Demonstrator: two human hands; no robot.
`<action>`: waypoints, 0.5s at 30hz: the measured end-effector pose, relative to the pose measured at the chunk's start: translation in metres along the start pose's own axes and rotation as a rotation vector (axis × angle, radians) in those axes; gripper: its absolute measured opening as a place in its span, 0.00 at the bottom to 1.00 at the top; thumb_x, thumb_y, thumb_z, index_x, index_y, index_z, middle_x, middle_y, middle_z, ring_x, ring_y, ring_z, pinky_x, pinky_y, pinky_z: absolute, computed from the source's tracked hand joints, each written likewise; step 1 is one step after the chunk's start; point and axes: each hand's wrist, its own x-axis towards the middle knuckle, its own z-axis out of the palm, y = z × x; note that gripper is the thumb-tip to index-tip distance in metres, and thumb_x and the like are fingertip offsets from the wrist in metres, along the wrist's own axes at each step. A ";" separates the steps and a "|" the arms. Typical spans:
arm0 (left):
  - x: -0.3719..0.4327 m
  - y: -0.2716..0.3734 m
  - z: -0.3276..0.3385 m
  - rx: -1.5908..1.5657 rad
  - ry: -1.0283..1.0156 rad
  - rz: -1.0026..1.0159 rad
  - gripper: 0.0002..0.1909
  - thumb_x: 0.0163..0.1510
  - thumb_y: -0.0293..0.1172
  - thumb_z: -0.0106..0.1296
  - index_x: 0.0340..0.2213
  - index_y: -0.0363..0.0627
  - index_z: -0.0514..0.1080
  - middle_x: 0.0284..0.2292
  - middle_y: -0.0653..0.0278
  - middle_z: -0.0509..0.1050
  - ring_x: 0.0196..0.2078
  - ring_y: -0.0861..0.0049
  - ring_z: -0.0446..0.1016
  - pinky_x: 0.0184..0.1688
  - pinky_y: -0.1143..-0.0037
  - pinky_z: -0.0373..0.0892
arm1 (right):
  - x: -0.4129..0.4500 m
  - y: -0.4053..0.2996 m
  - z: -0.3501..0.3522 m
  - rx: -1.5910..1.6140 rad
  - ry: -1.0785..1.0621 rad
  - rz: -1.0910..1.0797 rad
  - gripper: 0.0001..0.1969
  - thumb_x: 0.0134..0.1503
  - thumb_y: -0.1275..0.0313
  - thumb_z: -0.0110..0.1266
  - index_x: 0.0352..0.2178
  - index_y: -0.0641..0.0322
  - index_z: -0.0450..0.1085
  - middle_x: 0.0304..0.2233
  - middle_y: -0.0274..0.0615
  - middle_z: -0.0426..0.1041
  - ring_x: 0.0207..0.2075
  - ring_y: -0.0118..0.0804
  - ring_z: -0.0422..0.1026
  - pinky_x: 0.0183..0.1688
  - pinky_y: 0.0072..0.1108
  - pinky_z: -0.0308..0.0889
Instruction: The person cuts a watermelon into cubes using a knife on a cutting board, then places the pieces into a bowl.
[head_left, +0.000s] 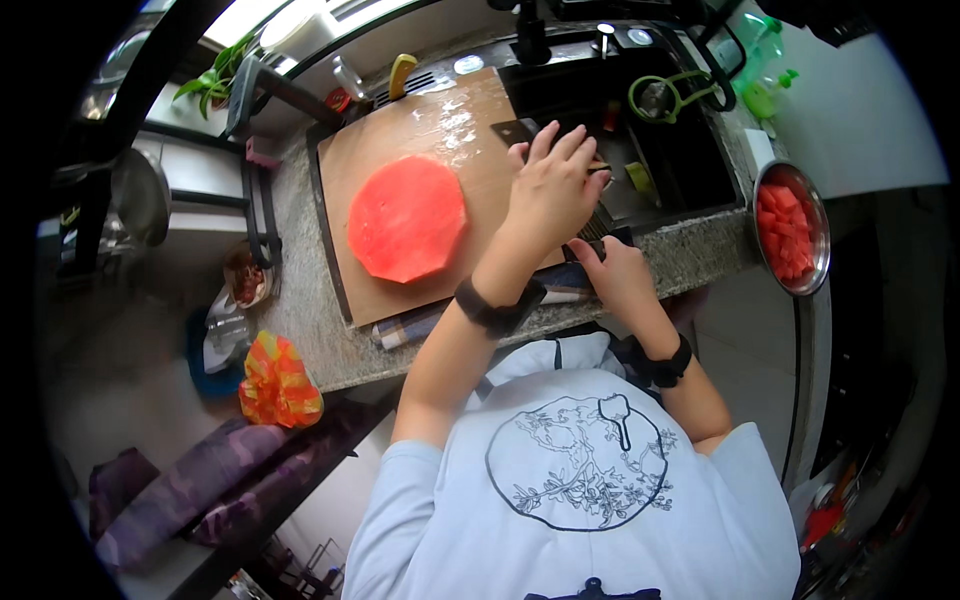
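A thick, peeled slab of red watermelon (407, 219) lies flat on a brown cutting board (375, 300). My left hand (556, 180) is stretched palm down past the board's right edge, fingers apart, above a dark knife blade (513, 131). Much of that blade is hidden under the hand; whether they touch is unclear. Near the counter's front edge, my right hand (619, 271) is closed around the knife's dark handle (598, 249). Beyond my left fingers, a green piece of rind (640, 178) is in the dark sink (697, 161).
A steel bowl of watermelon cubes (785, 225) stands right of the sink. A yellow-handled tool (403, 73) rises behind the board. A green-rimmed strainer (658, 99) hangs over the sink. Folded checked cloth (420, 324) shows under the board's front. An orange-yellow bag (276, 382) sits left.
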 end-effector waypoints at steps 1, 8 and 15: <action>-0.003 -0.005 -0.008 -0.070 0.094 -0.046 0.16 0.48 0.38 0.48 0.37 0.43 0.70 0.42 0.62 0.68 0.49 0.65 0.62 0.48 0.64 0.55 | 0.002 0.000 0.000 0.000 -0.011 -0.019 0.30 0.48 0.43 0.43 0.19 0.67 0.63 0.14 0.52 0.68 0.16 0.45 0.71 0.20 0.28 0.67; -0.112 -0.100 -0.045 -0.062 0.579 -0.670 0.13 0.48 0.29 0.49 0.36 0.37 0.69 0.33 0.55 0.71 0.36 0.67 0.70 0.40 0.73 0.65 | 0.011 -0.042 0.001 1.123 -0.559 0.280 0.30 0.49 0.40 0.36 0.16 0.58 0.56 0.07 0.29 0.53 0.05 0.21 0.53 0.07 0.13 0.50; -0.212 -0.164 -0.053 0.006 0.271 -0.901 0.45 0.36 0.45 0.62 0.51 0.33 0.54 0.43 0.48 0.63 0.49 0.58 0.62 0.48 0.69 0.61 | 0.022 -0.092 0.031 1.174 -0.672 0.300 0.30 0.50 0.40 0.36 0.16 0.58 0.56 0.07 0.29 0.53 0.05 0.22 0.53 0.07 0.14 0.49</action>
